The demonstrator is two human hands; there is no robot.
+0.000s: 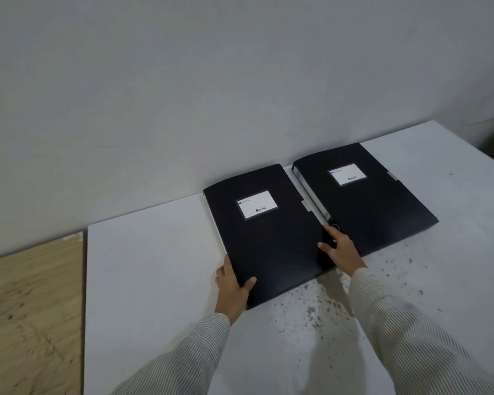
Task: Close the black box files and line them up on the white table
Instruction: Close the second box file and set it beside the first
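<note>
- Files: two black box files lie flat on the white surface (154, 280), both with lids down and label windows up, so the closing looks done for the pair in view
- Left file (265, 232) sits nearer the person; right file (365, 201) lies just beside it but further back, close to the wall (183, 81)
- Their long edges run roughly parallel with a thin gap between, yet the near ends are staggered, so my judgement is that the lining-up is unfinished
- Whether more files wait outside the view cannot be told
- Left hand (233, 283) clasps the left file's near left corner, thumb on the cover and fingers wrapped along the side edge
- Right hand (340, 246) rests at the left file's right edge, in the gap by the right file's spine; fingers part spread and pressing on the cover rather than closed around it
- Both striped sleeves reach forward from the bottom, arms spread to the file's width, wrists low over the surface
- Dark specks mark the surface near the right forearm
</note>
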